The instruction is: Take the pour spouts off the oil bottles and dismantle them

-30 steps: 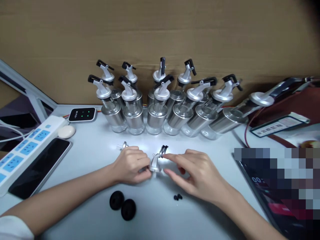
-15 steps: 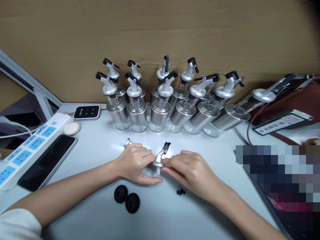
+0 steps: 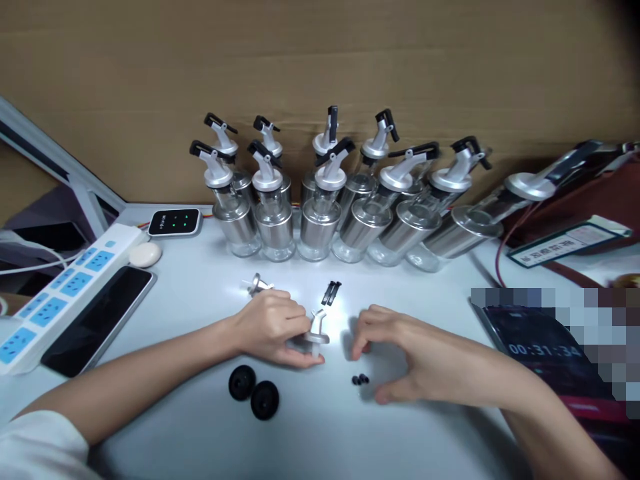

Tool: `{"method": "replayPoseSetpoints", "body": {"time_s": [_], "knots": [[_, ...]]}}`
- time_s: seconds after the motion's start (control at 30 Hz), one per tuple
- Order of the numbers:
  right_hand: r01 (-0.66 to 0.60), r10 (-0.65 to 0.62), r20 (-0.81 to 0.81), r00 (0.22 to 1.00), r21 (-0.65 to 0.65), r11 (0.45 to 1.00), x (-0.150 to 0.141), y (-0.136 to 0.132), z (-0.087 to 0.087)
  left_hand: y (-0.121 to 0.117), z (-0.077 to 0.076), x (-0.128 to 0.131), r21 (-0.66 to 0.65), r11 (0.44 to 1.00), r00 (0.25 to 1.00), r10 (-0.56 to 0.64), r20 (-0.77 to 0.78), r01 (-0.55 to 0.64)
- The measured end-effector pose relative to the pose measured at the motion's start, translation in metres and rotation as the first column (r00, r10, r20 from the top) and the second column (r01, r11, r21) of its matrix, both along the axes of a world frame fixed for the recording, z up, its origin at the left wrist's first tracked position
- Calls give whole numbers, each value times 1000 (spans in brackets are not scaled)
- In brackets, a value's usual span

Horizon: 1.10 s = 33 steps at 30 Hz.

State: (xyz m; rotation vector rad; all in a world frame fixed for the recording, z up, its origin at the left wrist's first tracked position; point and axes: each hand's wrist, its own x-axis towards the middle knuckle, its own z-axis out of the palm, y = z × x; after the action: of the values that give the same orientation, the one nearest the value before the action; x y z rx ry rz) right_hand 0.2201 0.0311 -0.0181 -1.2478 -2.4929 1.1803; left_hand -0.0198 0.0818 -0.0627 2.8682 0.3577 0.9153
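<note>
My left hand (image 3: 273, 327) is closed on a silver pourer spout (image 3: 318, 333), its short clear tube pointing down. My right hand (image 3: 387, 347) is held apart to the right, thumb and fingers spread and nothing between them. Below its fingertips lie small black plugs (image 3: 361, 379). Two black levers (image 3: 331, 293) lie side by side on the table beyond the spout. Another silver pourer spout (image 3: 259, 285) rests behind my left hand and is partly hidden by it. Nearer me are two round black stoppers (image 3: 253, 392).
Several glass bottles (image 3: 320, 227) with steel sleeves and pourer tops line the back. A power strip (image 3: 60, 293), a phone (image 3: 100, 320), a white round case (image 3: 145, 254) and a Wi-Fi device (image 3: 175, 222) sit left. A device with a timer display (image 3: 545, 350) lies right.
My right hand has left the spout, moved right and opened above the small black plugs. The left hand still holds the spout, now tilted slightly lower.
</note>
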Motion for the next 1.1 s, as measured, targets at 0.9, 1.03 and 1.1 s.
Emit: {"method": "replayPoseSetpoints", "body": {"time_s": [0.9,1.03,1.1], "knots": [[534,-558,-495,667,-204,820,-37,0,-23,0,2,0,3,1000,1000,23,-9,-23],[587,-576,-521,630,-165,792,-39,-2,-24,0,2,0,14,1000,1000,7,-12,-7],[579,-551,-534,642,-134,804,-39,-2,-24,0,2,0,15,1000,1000,-1,-6,1]]}}
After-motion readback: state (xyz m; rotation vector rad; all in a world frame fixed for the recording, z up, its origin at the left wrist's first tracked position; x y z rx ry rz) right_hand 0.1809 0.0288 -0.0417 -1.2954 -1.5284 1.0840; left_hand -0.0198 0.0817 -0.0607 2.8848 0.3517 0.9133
